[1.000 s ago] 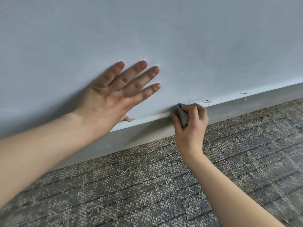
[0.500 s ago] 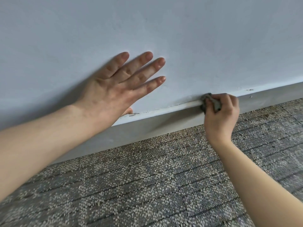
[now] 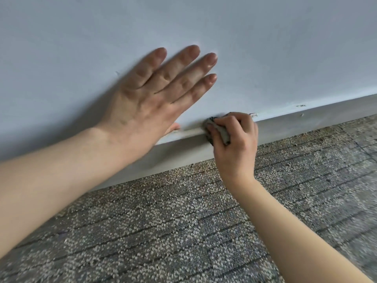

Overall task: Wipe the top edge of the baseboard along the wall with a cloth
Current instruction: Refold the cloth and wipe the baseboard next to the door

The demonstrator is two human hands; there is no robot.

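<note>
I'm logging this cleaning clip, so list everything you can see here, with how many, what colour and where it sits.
wall: one, pale blue-grey, fills the upper part of the view
baseboard: one, grey, along the foot of the wall, rising toward the right
chipped marks: a few, small and dark, at the wall's lower edge, right of the cloth
carpet: one, speckled grey-brown with dark lines, covers the floor below the baseboard
cloth: one, grey with a dark edge, bunched on the baseboard's top edge
left hand: one, flat on the wall with fingers straight, left of the cloth
right hand: one, its grip curled round the cloth at the baseboard
</note>
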